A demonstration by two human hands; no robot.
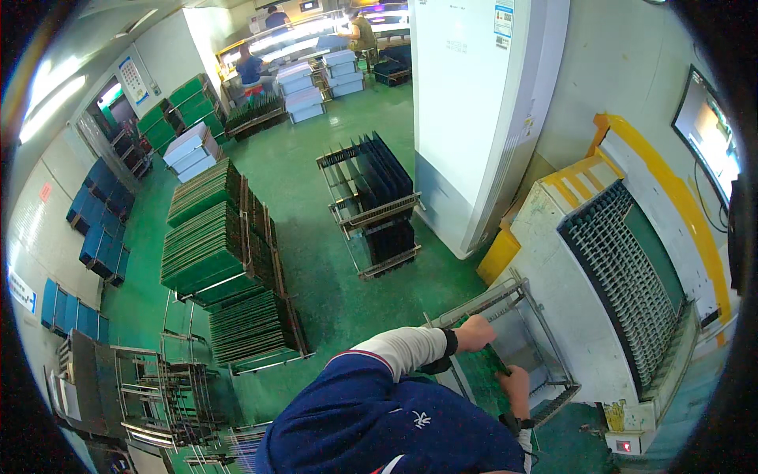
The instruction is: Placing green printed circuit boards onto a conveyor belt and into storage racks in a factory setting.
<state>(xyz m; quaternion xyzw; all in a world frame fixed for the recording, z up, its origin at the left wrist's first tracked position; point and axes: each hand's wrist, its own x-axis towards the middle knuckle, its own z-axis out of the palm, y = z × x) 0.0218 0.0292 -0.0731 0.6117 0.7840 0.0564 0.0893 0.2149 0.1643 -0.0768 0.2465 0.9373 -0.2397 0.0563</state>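
My left hand [476, 333] and my right hand [515, 387] are closed on opposite edges of a thin green board [482, 370], which looks like a circuit board panel. The board is tilted between them, over the near side of a metal wire rack [545, 325]. A dark band circles my left wrist, below a pale sleeve. Whether the board's lower edge touches the rack is hidden by my arm and body.
A conveyor machine [628, 284] with rows of rollers stands right of the rack. Beyond rises a tall white cabinet [454, 103]. On the green floor are a rack of dark panels [371, 201] and stacked racks of green boards [205, 261]. People [251, 67] sit at a lit bench far off.
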